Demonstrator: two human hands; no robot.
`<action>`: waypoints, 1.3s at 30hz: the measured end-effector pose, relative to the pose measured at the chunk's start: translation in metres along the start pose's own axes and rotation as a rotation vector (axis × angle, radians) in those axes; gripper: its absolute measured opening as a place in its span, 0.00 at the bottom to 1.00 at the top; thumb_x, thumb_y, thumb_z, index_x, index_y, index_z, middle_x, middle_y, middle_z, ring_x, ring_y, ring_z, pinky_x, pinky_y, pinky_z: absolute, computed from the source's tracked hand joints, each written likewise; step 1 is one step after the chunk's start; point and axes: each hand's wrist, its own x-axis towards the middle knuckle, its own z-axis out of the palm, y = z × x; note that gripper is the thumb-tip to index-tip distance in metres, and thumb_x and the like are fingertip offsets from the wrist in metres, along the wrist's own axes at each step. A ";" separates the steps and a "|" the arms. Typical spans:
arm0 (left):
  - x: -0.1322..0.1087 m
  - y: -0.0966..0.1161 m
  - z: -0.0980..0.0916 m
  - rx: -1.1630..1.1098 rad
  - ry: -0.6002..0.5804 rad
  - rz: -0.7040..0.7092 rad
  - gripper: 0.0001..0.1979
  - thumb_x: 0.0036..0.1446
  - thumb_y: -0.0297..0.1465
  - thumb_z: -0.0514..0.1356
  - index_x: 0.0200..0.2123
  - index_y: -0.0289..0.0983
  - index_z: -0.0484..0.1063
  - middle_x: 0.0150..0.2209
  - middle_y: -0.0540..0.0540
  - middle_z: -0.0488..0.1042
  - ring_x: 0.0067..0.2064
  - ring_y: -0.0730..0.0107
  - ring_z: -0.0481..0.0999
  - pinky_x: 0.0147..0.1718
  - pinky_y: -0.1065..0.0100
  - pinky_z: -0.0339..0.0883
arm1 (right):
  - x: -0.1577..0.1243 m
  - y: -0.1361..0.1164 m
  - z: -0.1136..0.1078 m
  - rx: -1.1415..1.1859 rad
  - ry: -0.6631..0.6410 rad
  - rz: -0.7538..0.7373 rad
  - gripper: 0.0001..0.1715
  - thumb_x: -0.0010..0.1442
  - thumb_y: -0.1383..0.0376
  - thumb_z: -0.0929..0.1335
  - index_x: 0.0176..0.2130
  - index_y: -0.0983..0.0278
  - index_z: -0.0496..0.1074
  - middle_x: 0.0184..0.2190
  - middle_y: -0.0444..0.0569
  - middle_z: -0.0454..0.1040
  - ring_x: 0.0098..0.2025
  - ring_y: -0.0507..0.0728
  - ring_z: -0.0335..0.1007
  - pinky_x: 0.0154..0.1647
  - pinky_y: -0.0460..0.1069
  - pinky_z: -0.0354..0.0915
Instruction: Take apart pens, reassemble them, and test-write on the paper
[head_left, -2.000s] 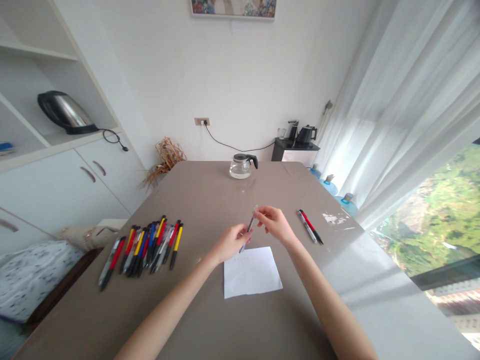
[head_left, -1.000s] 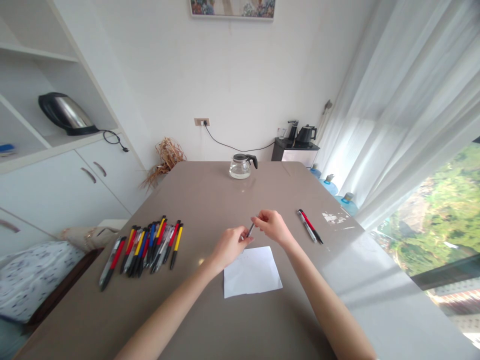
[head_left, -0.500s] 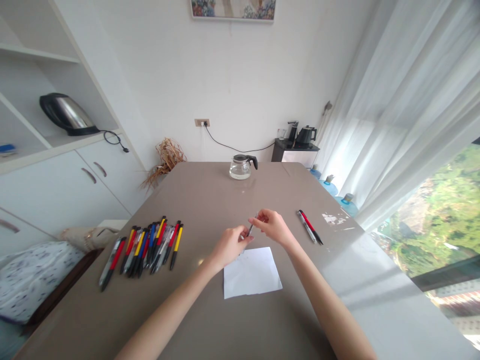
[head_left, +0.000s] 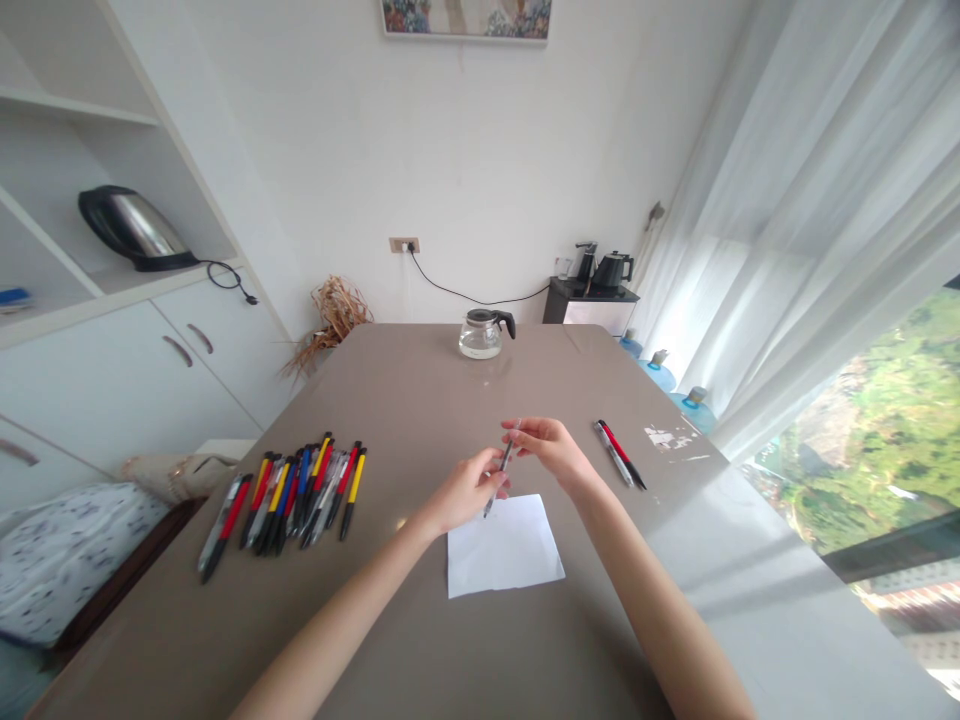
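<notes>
A slim pen (head_left: pixel 506 458), clear with a dark part, is held slanted above the paper, its lower tip pointing down toward me. Around its lower half, the fingers of my left hand (head_left: pixel 466 491) are closed. The fingertips of my right hand (head_left: pixel 553 448) pinch it near the upper end. Below the hands, a white sheet of paper (head_left: pixel 504 550) lies flat on the table, its top left corner close to my left fingers. To the right of my right hand lie a clear pen (head_left: pixel 613 453) and a red pen (head_left: pixel 622 452), side by side.
Several red, yellow, blue and clear pens (head_left: pixel 300 495) form a pile on the left of the brown table (head_left: pixel 390 640). A glass pot (head_left: pixel 480 335) with a black handle stands at the far edge. Water bottles (head_left: pixel 694 408) stand beyond the right edge.
The pen has turned more upright, and more of it shows between the hands, its lower tip now visible over the paper. My right fingers have shifted slightly at its upper end.
</notes>
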 end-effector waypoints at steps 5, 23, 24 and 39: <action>0.001 -0.004 0.000 -0.095 -0.018 -0.012 0.14 0.55 0.37 0.48 0.43 0.37 0.58 0.34 0.45 0.69 0.30 0.70 0.73 0.28 0.69 0.64 | -0.005 -0.009 0.002 0.127 -0.023 -0.011 0.29 0.49 0.61 0.66 0.50 0.65 0.61 0.36 0.52 0.72 0.34 0.52 0.68 0.37 0.50 0.62; -0.001 0.003 0.000 -0.080 -0.023 -0.080 0.09 0.54 0.33 0.47 0.37 0.36 0.59 0.31 0.47 0.69 0.30 0.72 0.72 0.29 0.70 0.62 | -0.002 -0.006 0.002 0.078 0.144 -0.129 0.28 0.45 0.60 0.68 0.46 0.64 0.61 0.32 0.50 0.72 0.39 0.56 0.68 0.37 0.51 0.64; -0.001 0.003 0.000 -0.073 -0.021 -0.087 0.08 0.54 0.32 0.47 0.37 0.36 0.59 0.30 0.48 0.69 0.30 0.72 0.72 0.29 0.71 0.62 | -0.002 -0.007 0.002 0.079 0.155 -0.135 0.28 0.46 0.60 0.68 0.47 0.64 0.60 0.32 0.50 0.72 0.39 0.56 0.68 0.38 0.51 0.64; 0.002 -0.005 -0.001 -0.016 0.030 -0.110 0.05 0.50 0.29 0.46 0.30 0.37 0.60 0.23 0.53 0.63 0.24 0.77 0.65 0.27 0.72 0.61 | 0.002 -0.005 -0.003 0.144 0.468 -0.275 0.28 0.47 0.57 0.66 0.47 0.64 0.61 0.35 0.51 0.71 0.40 0.55 0.67 0.38 0.50 0.64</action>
